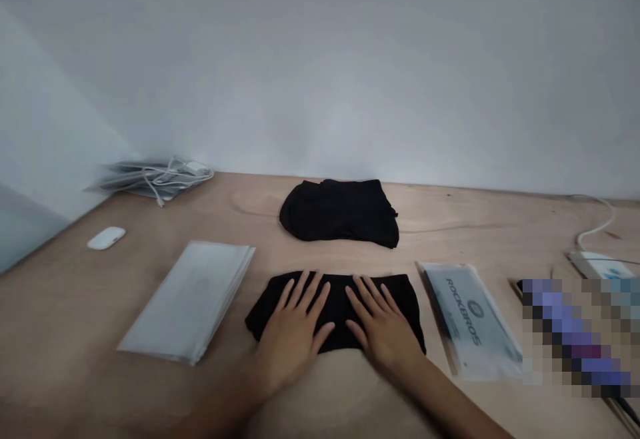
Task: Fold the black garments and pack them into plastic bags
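A folded piece of black cloth (338, 332) lies flat on the wooden table in front of me; what kind of garment it is, I cannot tell. My left hand (295, 326) rests on its left half, palm down with the fingers spread. On the right half my right hand (383, 326) lies flat in the same way. Neither hand grips anything. Farther back, near the wall, sits another folded black cloth (343, 212). Right of my hands is a frosted plastic pouch (475, 322) printed ROCKBROS, with something dark inside.
A stack of frosted plastic pouches (187, 299) lies to the left. Behind it are a white case (107, 238) and a grey pile (135, 182) topped by a white cable (170, 171). At the right, a blurred-out device (570, 332) and a white power strip (603, 266) with its cord.
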`<state>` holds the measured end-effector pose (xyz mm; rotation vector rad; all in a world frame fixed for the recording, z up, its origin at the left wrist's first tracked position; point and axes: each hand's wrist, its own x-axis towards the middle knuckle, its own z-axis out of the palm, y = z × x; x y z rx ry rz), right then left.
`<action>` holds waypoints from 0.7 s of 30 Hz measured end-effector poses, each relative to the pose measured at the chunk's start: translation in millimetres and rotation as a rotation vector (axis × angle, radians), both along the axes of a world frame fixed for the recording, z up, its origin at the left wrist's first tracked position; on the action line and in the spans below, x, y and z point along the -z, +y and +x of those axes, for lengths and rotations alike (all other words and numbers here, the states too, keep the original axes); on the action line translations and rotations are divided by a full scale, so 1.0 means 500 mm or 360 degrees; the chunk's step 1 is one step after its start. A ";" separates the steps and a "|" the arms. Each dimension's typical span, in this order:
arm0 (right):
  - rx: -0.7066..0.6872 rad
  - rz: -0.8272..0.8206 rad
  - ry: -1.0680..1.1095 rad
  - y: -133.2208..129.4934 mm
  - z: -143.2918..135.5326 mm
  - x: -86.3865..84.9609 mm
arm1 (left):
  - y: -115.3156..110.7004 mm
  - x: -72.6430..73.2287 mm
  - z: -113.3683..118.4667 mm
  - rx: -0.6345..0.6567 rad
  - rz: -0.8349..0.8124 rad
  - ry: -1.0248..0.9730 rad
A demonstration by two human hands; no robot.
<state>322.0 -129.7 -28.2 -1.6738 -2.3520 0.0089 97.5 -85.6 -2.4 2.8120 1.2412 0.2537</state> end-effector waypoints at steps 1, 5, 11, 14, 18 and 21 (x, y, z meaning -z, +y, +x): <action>0.0049 -0.0035 -0.0024 -0.003 0.003 0.006 | -0.002 0.007 -0.009 -0.0038 0.0008 0.0022; 0.0227 -0.0089 -0.0064 -0.012 0.058 0.011 | -0.005 0.017 -0.060 -0.0161 0.0038 0.0032; 0.0260 -0.0081 -0.0100 -0.016 0.093 0.011 | 0.001 0.022 -0.083 -0.0435 0.0042 -0.0110; 0.0266 -0.0090 -0.0107 -0.013 0.089 0.015 | 0.023 -0.004 -0.085 -0.0826 -0.0082 -0.0084; 0.0276 -0.0097 -0.0139 -0.012 0.086 0.017 | 0.049 -0.064 -0.084 -0.0975 -0.0599 -0.0003; 0.0276 -0.0094 -0.0144 -0.013 0.090 0.019 | 0.054 -0.093 -0.080 -0.0903 -0.0852 -0.0028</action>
